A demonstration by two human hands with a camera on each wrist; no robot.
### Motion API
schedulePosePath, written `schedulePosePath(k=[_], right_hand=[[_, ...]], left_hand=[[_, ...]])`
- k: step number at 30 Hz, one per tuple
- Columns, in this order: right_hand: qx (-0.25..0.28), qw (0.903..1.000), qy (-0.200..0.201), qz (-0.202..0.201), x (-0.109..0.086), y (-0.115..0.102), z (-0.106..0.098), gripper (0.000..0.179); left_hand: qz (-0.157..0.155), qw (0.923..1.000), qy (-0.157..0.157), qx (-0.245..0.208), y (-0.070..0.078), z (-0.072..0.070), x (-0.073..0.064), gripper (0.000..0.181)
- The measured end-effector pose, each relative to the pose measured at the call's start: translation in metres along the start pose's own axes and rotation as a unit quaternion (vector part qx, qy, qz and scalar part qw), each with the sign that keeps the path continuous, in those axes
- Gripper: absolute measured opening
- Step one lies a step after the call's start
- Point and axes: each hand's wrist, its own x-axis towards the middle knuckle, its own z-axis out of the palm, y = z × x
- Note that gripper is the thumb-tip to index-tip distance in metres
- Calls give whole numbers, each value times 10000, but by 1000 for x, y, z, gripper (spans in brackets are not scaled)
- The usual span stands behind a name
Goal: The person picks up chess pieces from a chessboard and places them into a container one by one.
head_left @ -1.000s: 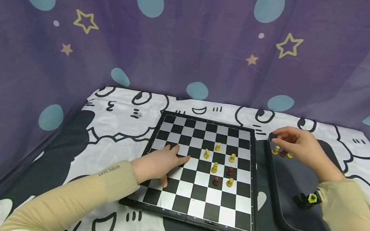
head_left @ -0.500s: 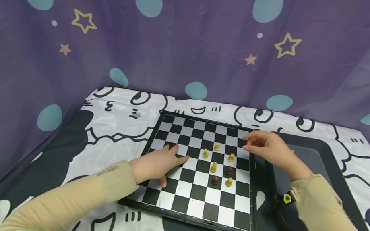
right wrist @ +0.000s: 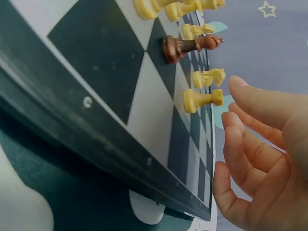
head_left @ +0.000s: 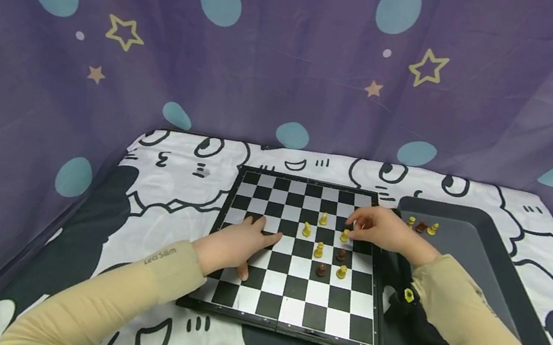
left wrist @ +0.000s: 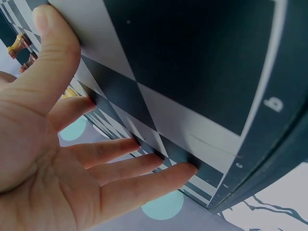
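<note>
The tray [head_left: 470, 260], at the chessboard's [head_left: 297, 287] three o'clock, holds three chess pieces [head_left: 433, 229] at its eleven. The left hand [head_left: 233, 248] splays across the board; the right hand [head_left: 384, 230], loosely curled, empty, is beside a yellow piece [head_left: 345, 237] at two.

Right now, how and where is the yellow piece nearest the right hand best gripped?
Probably pinch the yellow piece by its narrow stem, from the right: it's upright, broader at the base, with the right hand there and a brown piece on its near side.
</note>
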Motion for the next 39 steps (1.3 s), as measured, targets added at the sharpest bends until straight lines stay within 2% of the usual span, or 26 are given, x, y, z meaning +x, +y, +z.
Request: schedulePosePath(k=[13, 23, 31, 39], right_hand=[[110, 9999, -99, 7, 11, 6, 11, 23], [167, 9998, -55, -128, 10, 4, 12, 12], [151, 9996, 22, -225, 10, 4, 13, 9], [105, 9997, 47, -230, 9, 4, 13, 8]], left_hand=[[4, 10000, 3, 88, 1, -1, 0, 105], [-48, 9999, -8, 107, 1, -1, 2, 106], [-109, 9996, -76, 233, 2, 0, 3, 106], [-65, 9999, 19, 100, 1, 1, 2, 106]])
